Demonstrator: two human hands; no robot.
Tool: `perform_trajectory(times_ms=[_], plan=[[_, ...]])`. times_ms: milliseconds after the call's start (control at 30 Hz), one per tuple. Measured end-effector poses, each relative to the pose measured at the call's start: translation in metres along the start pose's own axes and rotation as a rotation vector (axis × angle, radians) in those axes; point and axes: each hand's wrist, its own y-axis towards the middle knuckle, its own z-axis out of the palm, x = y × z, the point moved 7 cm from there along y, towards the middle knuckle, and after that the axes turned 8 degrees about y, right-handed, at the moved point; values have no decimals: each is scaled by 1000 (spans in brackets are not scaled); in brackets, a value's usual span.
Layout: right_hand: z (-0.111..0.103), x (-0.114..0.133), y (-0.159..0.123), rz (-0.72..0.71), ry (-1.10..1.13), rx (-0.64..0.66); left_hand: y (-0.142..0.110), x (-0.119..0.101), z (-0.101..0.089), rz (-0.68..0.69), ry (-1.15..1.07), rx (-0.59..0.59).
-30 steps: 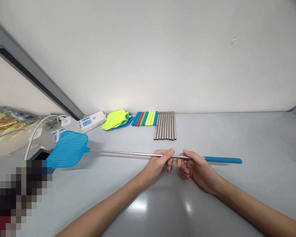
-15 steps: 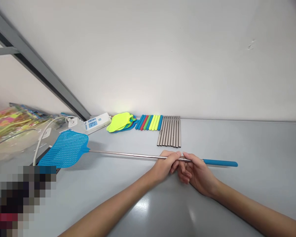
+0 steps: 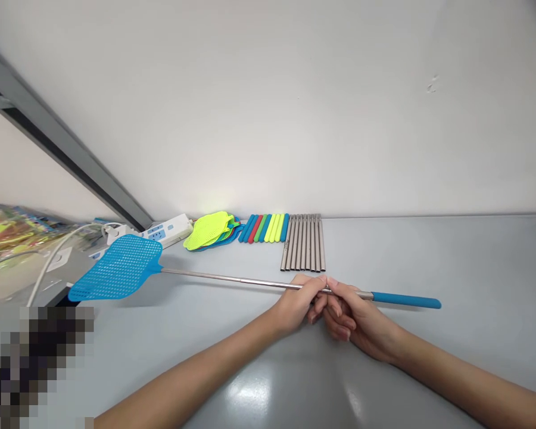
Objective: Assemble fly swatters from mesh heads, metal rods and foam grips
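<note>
A fly swatter (image 3: 223, 278) with a blue mesh head (image 3: 118, 268), a thin metal rod and a blue grip (image 3: 406, 300) lies across both my hands, its head to the left. My left hand (image 3: 297, 304) is closed around the middle of the rod. Right beside it, my right hand (image 3: 361, 319) pinches the thicker metal part between thumb and fingers, a little left of the blue grip. The two thumbs meet near the same spot on the rod, and the fingers beneath partly hide it.
Along the wall lie a stack of swatter heads (image 3: 209, 230), a row of coloured grips (image 3: 264, 228) and a row of metal tubes (image 3: 302, 243). A white power strip (image 3: 172, 230) with cables stands left of them. Plastic-wrapped goods (image 3: 13, 244) are at the far left.
The blue grip end has shifted slightly to the right and down, with my right hand closer against my left. The camera view has turned a little. Both hands keep their hold.
</note>
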Motion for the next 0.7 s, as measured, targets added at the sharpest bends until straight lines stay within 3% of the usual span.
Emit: perform_trajectory(times_ms=[167, 433, 700], plan=[[-2, -1, 0, 29, 26, 6, 3, 1, -2, -23, -51, 16], [1, 1, -1, -27, -60, 29, -2, -1, 2, -82, -140, 158], [-2, -1, -2, -15, -20, 16, -1, 1, 1, -93, -82, 98]])
